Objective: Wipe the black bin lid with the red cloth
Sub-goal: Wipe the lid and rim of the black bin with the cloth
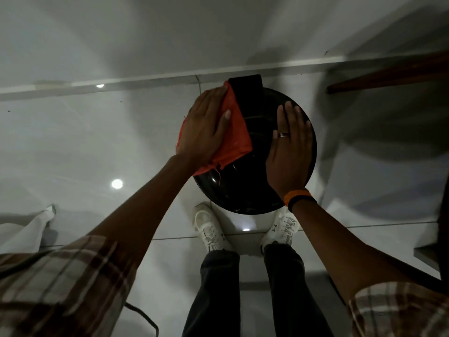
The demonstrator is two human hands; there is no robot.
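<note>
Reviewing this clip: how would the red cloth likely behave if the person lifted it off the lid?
The red cloth would probably go limp: it drapes over the black bin lid's curve under the left hand, with loose threads at its near corner. It looks thin, so likely light. On the glossy lid it may slide easily, while the right hand lies flat on the lid.

Dim scene, ceiling lights glaring off glossy floor (pixel 73 147), soft shadows, edges stretched w/ wide-angle distortion, possibly slight blur

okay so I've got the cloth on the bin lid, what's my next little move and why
Probably slide the left hand with the cloth toward the middle of the lid. The cloth covers only the lid's left side, and the right hand lies flat on the right side, steadying it.
</note>
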